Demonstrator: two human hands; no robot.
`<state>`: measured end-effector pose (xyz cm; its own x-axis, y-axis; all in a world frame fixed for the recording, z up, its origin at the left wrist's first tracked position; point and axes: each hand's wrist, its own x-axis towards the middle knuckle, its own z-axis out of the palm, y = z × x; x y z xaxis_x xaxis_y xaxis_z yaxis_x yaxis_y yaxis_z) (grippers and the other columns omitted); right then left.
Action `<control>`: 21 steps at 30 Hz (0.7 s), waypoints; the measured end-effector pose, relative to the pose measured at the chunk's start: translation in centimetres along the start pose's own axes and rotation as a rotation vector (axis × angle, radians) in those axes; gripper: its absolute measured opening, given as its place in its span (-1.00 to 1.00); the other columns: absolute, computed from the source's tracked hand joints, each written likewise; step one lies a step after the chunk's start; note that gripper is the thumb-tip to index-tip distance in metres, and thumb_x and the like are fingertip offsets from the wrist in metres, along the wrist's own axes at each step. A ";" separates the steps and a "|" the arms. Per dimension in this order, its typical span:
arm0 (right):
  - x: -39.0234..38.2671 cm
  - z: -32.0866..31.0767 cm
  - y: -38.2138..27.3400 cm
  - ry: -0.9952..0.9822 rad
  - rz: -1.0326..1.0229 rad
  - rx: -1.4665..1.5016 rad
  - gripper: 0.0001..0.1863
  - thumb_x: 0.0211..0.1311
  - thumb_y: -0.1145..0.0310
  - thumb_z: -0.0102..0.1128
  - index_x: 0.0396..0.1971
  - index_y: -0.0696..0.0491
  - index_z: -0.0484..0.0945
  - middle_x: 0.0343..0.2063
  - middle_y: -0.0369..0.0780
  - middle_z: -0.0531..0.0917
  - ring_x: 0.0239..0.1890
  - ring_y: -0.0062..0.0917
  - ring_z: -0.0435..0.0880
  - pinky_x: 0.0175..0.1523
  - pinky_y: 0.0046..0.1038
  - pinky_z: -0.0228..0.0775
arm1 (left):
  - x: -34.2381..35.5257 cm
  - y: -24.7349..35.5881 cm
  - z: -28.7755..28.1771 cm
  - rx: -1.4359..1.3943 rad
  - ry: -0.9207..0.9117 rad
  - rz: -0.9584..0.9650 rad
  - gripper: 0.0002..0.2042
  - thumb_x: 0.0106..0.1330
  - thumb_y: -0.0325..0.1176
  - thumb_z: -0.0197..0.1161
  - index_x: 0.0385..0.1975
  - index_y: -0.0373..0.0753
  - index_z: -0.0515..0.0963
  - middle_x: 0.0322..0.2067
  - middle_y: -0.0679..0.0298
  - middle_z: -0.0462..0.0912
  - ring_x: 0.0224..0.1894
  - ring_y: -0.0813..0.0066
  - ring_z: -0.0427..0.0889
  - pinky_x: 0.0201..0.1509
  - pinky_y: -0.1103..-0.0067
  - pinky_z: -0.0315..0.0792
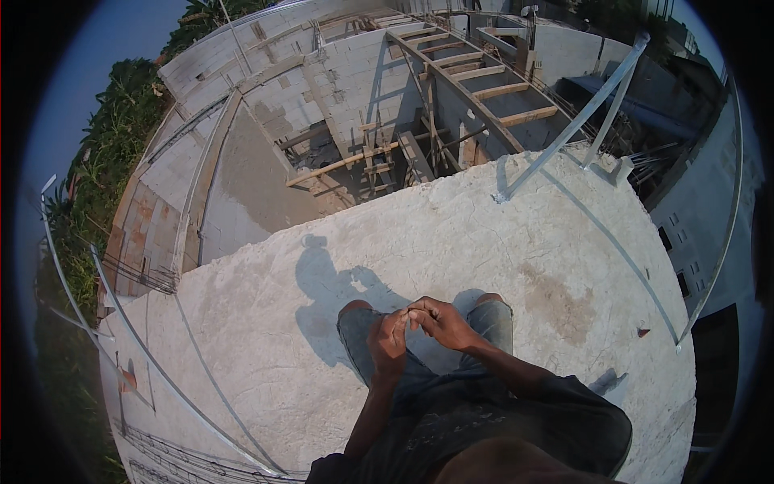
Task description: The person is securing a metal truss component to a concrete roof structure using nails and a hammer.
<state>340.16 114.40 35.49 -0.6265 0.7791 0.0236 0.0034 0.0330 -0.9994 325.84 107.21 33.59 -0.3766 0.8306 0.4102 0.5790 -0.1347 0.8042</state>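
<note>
My left hand (pixel 389 339) and my right hand (pixel 442 319) meet in front of me, above my knees. The fingers of both are closed and pinched together at the tips, touching each other. Whatever lies between them, if anything, is too small to make out. Below the hands are my legs in dark blue trousers (pixel 488 327), bent at the knee. I am low down on a rough pale concrete slab (pixel 451 234), and my shadow falls on it ahead and to the left.
The slab's broken far edge drops into a block-walled space with bamboo scaffolding (pixel 379 157). A wooden ladder-like frame (pixel 484 81) leans beyond it. Metal posts stand on the slab at right (pixel 572 121) and left (pixel 161 347). Thin steel bars (pixel 185 460) run along the lower left.
</note>
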 end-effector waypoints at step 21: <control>-0.6 -1.7 -0.1 -0.230 -0.227 -0.098 -0.83 0.22 0.43 0.27 -0.22 0.12 0.68 -0.40 -0.21 0.65 -0.30 -0.53 0.60 -0.18 -0.48 0.40 | -1.8 -1.6 -3.3 -1.097 -0.485 -0.842 -0.80 0.33 -0.31 0.25 -0.24 -0.30 0.45 -0.30 0.18 0.62 -0.23 0.39 0.64 0.02 0.33 0.57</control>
<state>341.87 114.94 35.66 -0.7791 0.5840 0.2278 -0.0879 0.2581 -0.9621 323.22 104.09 33.03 0.0856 0.9367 -0.3394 -0.5966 0.3210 0.7356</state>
